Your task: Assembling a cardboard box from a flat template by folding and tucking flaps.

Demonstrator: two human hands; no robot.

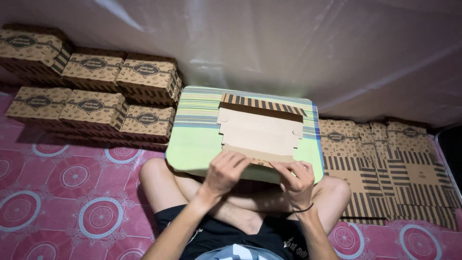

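A brown cardboard box blank (260,131) lies partly folded on a small green striped lap table (195,139) resting over my crossed legs. Its plain inner side faces up, and a striped printed flap shows at the far edge. My left hand (226,171) grips the blank's near edge, fingers curled over it. My right hand (294,177), with a dark band on the wrist, pinches the same near edge a little to the right. Both hands are folding up the near flap.
Several finished printed brown boxes (91,91) are stacked in rows at the left against a white plastic sheet wall. A pile of flat printed box blanks (385,168) lies to the right. A pink patterned mat (72,192) covers the floor.
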